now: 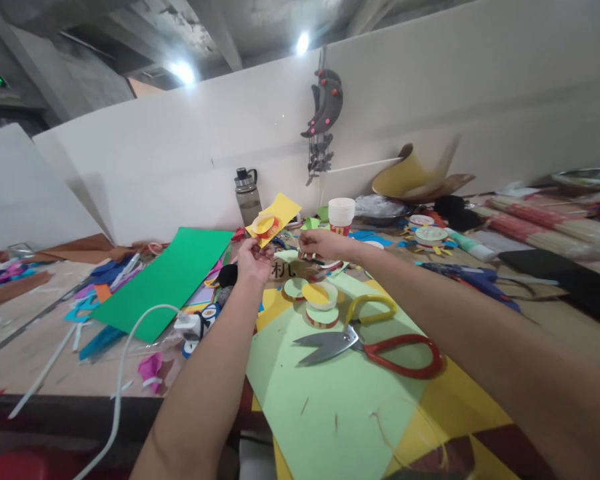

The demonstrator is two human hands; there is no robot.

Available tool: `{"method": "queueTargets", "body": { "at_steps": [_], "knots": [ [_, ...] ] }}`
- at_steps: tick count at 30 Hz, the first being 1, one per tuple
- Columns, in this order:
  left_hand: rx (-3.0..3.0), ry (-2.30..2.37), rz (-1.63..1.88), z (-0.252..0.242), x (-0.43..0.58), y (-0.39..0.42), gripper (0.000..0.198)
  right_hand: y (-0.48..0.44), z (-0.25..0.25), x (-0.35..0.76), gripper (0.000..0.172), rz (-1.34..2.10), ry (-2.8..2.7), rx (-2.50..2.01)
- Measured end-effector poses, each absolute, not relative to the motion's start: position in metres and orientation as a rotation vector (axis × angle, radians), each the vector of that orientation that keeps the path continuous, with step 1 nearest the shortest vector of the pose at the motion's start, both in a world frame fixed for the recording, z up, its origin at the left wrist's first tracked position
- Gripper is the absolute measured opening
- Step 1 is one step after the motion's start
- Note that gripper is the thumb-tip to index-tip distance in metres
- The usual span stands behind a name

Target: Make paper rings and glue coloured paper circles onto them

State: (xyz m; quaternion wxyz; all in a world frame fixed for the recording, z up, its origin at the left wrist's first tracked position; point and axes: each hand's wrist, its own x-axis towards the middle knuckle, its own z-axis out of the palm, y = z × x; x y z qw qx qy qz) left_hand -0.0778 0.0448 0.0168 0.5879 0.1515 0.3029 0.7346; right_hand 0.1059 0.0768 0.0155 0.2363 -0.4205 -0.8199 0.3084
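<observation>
My left hand (256,260) grips a piece of yellow paper (283,208) together with a short ring (265,225) that looks cut from a paper cup, both raised above the table. To its right, my right hand (325,245) has its fingers pinched; whatever is in them is too small to make out. Below the hands, several cut cup rings (322,316), some with green or yellow discs, lie on a pale green sheet (300,400). Large scissors (353,337) with one yellow and one red handle rest spread on that sheet.
A stack of paper cups (341,215) stands beyond my right hand, and a water bottle (248,197) stands by the white partition (180,147). Green card (165,280) lies left, near a white cable (120,373). A glue gun (460,272) and wrapped sticks (535,227) lie right.
</observation>
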Motion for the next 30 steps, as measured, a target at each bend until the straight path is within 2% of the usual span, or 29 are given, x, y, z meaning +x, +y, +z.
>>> {"method": "queueTargets", "body": {
  "at_steps": [7,11,16,20,23,26,29,30],
  "knots": [
    [0.334,0.717,1.708,0.015,-0.078,0.046,0.012,0.050,0.032,0.129,0.014,1.137,-1.993,-0.957],
    [0.328,0.730,1.687,0.015,-0.075,0.046,0.012,0.016,0.047,0.163,0.020,1.559,-1.873,-0.675],
    [0.347,0.743,1.654,0.014,-0.073,0.044,0.011,-0.037,0.058,0.189,0.030,1.868,-2.411,-0.427],
    [0.370,0.777,1.633,0.013,-0.072,0.044,0.010,-0.077,0.059,0.188,0.042,1.975,-2.750,-0.353],
    [0.387,0.812,1.619,0.013,-0.071,0.045,0.009,-0.105,0.061,0.189,0.040,1.969,-2.871,-0.508],
    [0.418,0.846,1.585,0.013,-0.070,0.045,0.009,-0.125,0.069,0.193,0.025,1.775,-2.971,-0.847],
    [0.475,0.860,1.520,0.015,-0.070,0.044,0.010,-0.114,0.072,0.195,0.019,1.586,-2.757,-1.135],
    [0.499,0.862,1.492,0.016,-0.071,0.043,0.011,-0.101,0.070,0.194,0.020,1.539,-2.638,-1.091]
  ]
}}
